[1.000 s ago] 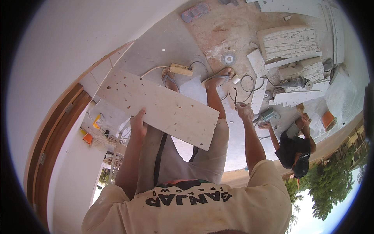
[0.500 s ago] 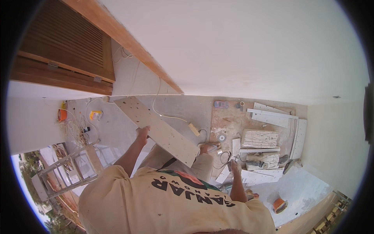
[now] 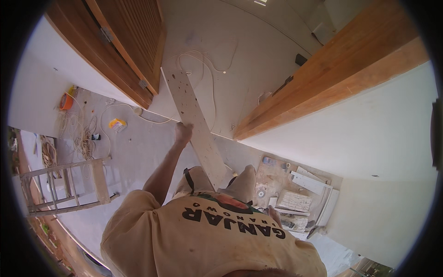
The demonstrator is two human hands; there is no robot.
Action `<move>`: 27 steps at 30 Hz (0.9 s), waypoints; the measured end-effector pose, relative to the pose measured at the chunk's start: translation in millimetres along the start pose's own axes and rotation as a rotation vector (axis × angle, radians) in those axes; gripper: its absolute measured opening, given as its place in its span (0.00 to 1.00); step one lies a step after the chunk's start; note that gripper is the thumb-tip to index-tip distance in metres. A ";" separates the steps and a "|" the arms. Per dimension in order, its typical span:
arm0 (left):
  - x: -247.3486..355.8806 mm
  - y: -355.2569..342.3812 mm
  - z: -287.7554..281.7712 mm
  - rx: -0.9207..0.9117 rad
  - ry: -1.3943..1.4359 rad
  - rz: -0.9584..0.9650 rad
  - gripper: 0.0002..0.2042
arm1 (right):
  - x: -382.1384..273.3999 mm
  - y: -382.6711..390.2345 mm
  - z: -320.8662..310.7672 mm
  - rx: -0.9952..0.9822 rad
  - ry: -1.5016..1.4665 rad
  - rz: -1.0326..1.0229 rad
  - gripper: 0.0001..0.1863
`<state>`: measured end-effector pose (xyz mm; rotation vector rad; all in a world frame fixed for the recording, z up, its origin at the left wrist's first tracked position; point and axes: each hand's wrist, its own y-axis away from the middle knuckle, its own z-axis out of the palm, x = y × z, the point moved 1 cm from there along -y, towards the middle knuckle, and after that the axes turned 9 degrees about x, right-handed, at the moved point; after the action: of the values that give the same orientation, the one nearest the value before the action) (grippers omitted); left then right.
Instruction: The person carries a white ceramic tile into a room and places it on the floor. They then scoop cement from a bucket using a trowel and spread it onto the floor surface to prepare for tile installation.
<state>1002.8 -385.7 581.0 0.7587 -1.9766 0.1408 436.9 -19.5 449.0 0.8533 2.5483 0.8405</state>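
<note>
My left hand (image 3: 184, 134) is closed on the edge of a long pale board (image 3: 190, 107) speckled with dark spots. The board slants across the middle, its far end in the doorway and its near end by my lap. Only a sliver of my right hand (image 3: 274, 215) shows beyond the shirt, beside the white board pieces; its fingers are hidden, and what it may hold cannot be seen.
Brown louvred doors (image 3: 134, 41) stand at the upper left, a wooden door post (image 3: 323, 69) at the right. A ladder (image 3: 64, 187) lies to the left, near tangled cords (image 3: 84, 141) and a yellow package (image 3: 117, 124). White board pieces (image 3: 295, 201) cover the floor at right.
My view has turned toward the doorway. The board has swung to point further through it, still in my left hand. My right hand has become mostly hidden behind the shirt.
</note>
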 end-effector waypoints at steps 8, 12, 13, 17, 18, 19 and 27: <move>98.8 -130.5 -36.0 0.076 0.061 0.301 0.16 | -162.9 -57.0 -37.0 -0.119 -0.126 0.118 0.20; 121.8 -217.6 -29.5 0.156 -0.022 0.323 0.17 | -285.2 -132.8 -51.8 -0.169 -0.168 0.092 0.20; 126.6 -241.1 -26.1 0.157 -0.047 0.326 0.17 | -319.0 -157.2 -56.1 -0.181 -0.182 0.080 0.21; 167.1 -339.4 -26.3 0.204 -0.180 0.387 0.16 | -483.4 -248.2 -96.9 -0.213 -0.239 -0.012 0.21; 172.3 -355.0 -30.7 0.210 -0.204 0.390 0.16 | -522.7 -268.6 -106.0 -0.207 -0.254 -0.041 0.21; 182.8 -383.0 -31.7 0.204 -0.221 0.374 0.15 | -564.1 -288.9 -121.0 -0.197 -0.276 -0.067 0.22; 245.1 -509.4 -31.6 0.252 -0.258 0.281 0.13 | -777.0 -380.7 -233.8 -0.150 -0.392 -0.223 0.23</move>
<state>1233.5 -890.4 693.6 0.6803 -2.3359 0.4880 758.3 -855.6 481.0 0.6041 2.1584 0.7049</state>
